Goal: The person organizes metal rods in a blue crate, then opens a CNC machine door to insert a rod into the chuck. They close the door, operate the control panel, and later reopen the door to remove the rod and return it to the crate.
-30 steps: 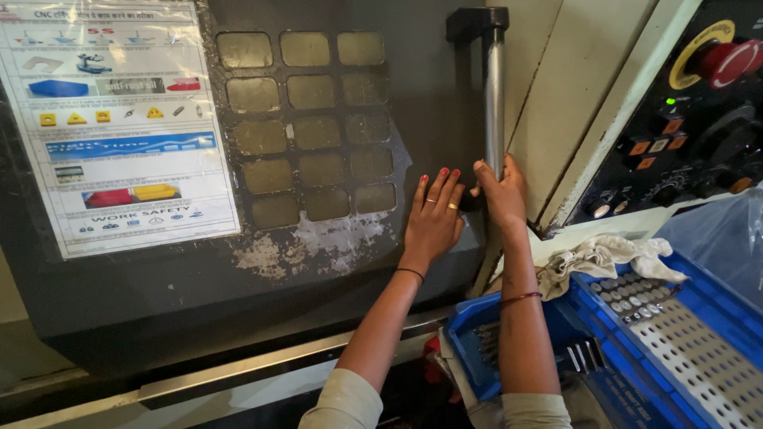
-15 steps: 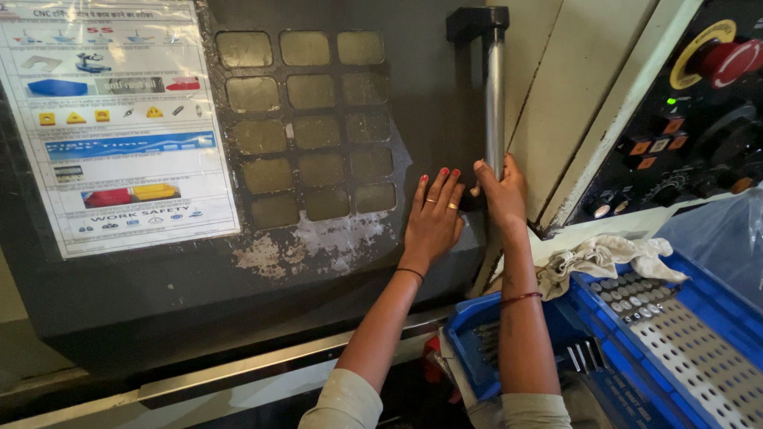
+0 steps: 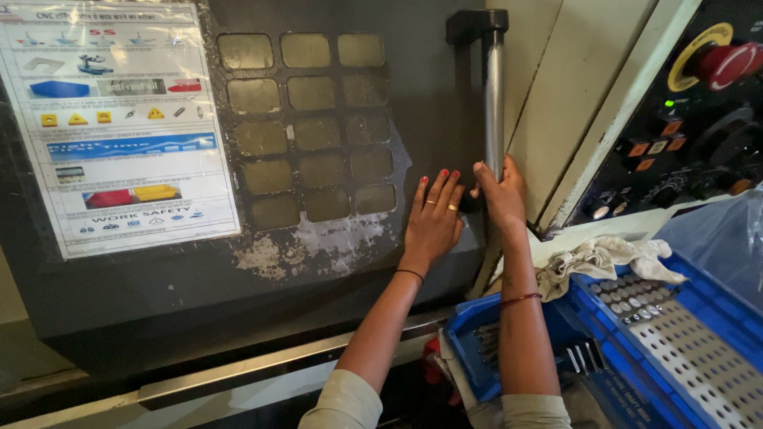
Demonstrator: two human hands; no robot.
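R hand (image 3: 501, 191) is clenched round the lower end of the steel door handle (image 3: 494, 103), which runs vertically at 12 o'clock from it; L hand (image 3: 433, 218) lies flat and released on the dark machine door (image 3: 334, 262), just at 9 o'clock of the handle. To do this well, I'd keep the R grip firm w/ wrist in line, and push evenly w/ the L palm so the door doesn't skew. Blue crate (image 3: 683, 349) w/ a rag (image 3: 596, 258) sits at 4 o'clock, apart from both arms.

Cream wall panels (image 3: 588, 103), dim light

Blue crate (image 3: 683, 318) close beside handle (image 3: 494, 87)
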